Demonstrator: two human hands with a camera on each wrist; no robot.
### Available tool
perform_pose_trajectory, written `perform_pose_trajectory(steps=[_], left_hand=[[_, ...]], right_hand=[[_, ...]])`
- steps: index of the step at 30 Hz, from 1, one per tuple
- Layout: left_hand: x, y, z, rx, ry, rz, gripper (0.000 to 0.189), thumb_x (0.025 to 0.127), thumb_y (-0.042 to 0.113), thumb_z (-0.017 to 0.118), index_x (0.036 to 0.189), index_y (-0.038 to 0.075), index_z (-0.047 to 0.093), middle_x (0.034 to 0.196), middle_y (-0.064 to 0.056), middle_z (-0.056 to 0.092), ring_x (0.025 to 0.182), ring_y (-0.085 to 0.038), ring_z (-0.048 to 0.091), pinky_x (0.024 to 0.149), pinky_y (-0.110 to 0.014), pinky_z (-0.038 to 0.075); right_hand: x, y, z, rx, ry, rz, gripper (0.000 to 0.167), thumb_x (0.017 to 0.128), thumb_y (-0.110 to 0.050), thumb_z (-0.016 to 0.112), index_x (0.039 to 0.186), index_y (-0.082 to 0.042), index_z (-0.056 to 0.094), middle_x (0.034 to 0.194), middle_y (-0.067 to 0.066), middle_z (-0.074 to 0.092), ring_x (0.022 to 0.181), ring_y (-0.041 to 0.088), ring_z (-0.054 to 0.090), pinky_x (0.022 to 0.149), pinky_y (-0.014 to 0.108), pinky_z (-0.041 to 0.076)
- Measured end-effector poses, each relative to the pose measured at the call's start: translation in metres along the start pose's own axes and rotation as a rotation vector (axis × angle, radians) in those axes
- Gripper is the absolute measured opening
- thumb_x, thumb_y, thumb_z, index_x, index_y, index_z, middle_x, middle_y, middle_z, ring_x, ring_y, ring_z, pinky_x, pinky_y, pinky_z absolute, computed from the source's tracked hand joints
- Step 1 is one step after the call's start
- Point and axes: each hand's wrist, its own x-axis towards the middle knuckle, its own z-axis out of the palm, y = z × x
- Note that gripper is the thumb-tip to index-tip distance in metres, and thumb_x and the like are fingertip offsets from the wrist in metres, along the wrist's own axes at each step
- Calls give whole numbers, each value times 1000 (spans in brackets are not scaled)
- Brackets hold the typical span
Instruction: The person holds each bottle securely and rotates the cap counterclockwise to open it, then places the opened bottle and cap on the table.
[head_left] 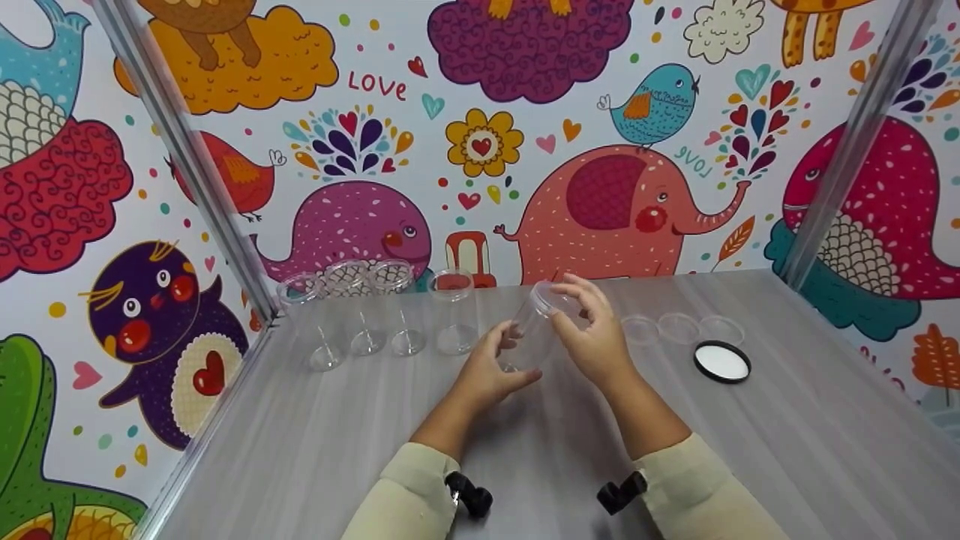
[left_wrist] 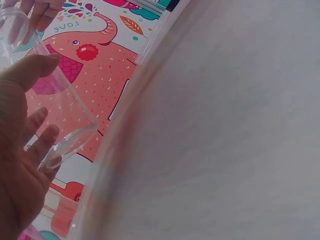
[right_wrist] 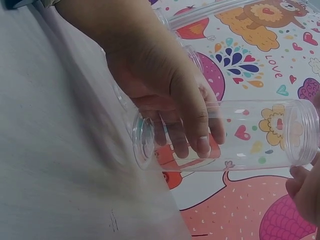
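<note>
A clear plastic jar [head_left: 534, 341] is held tilted above the grey table, its top leaning right. My left hand [head_left: 484, 371] grips the lower body, thumb on the near side. At the jar's upper end, my right hand [head_left: 596, 337] holds the rim with thumb and fingers. In the left wrist view the jar [left_wrist: 70, 100] shows a round base by the left hand's fingers. The right wrist view shows the threaded top of the jar [right_wrist: 245, 135] touched by right-hand fingers [right_wrist: 300, 192]. Whether a clear lid sits on it, I cannot tell.
Several clear open jars [head_left: 454, 315] stand in a row on the table's left side. Three clear round discs [head_left: 679, 328] lie at the back right, with a white disc with a black rim [head_left: 721, 361] in front. Patterned walls [head_left: 480, 202] enclose the table.
</note>
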Motion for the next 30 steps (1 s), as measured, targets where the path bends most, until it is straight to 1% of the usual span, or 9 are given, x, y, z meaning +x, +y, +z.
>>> perform_pose_trajectory(steps=[3,5,8,11,14,17,23,30], left_hand=[[0,0,0,11,1,21,90,80,43,94,156,27,47,150,2,61,143,-27,56,114,-57,54],[0,0,0,15,1,32,90,81,42,94,156,24,47,150,2,62,143,-27,57,113,-57,55],[0,0,0,14,1,32,91,81,42,94,157,24,47,150,2,62,142,-27,57,113,-57,55],[-1,0,1,8,5,22,90,80,40,94,156,26,48,149,3,62,143,-27,57,113,-56,55],[-1,0,2,3,11,9,88,81,38,94,155,29,48,149,4,62,143,-26,57,113,-56,56],[-2,0,2,-2,15,0,87,81,36,94,155,30,48,149,4,62,144,-26,56,113,-57,55],[-2,2,2,-7,14,-27,88,79,39,95,154,34,48,149,6,61,145,-26,55,115,-57,53],[-2,3,1,-30,3,-33,93,80,37,95,158,27,46,151,4,60,146,-28,53,117,-57,52]], right_hand=[[0,-1,0,-25,9,18,44,94,-36,81,135,-21,72,160,2,53,146,30,51,117,61,49],[1,-1,0,-52,21,41,50,92,-45,83,135,-24,72,158,2,53,144,32,53,116,62,51],[0,-1,0,-87,33,69,51,91,-52,82,134,-25,73,151,4,58,137,32,57,111,59,55],[0,-1,-1,-106,36,80,49,91,-53,82,131,-27,75,144,4,62,128,30,59,104,55,60],[0,-1,0,-104,32,78,45,91,-50,83,129,-26,76,142,3,64,126,30,59,101,53,61],[0,-1,0,-92,22,63,40,94,-43,81,129,-25,76,145,3,65,130,30,59,103,55,59],[0,1,0,-53,3,21,31,98,-24,73,129,-19,76,154,4,63,140,28,57,106,54,53],[0,1,-1,-4,-17,20,32,100,-13,64,129,-17,75,157,6,60,143,27,55,113,53,50]])
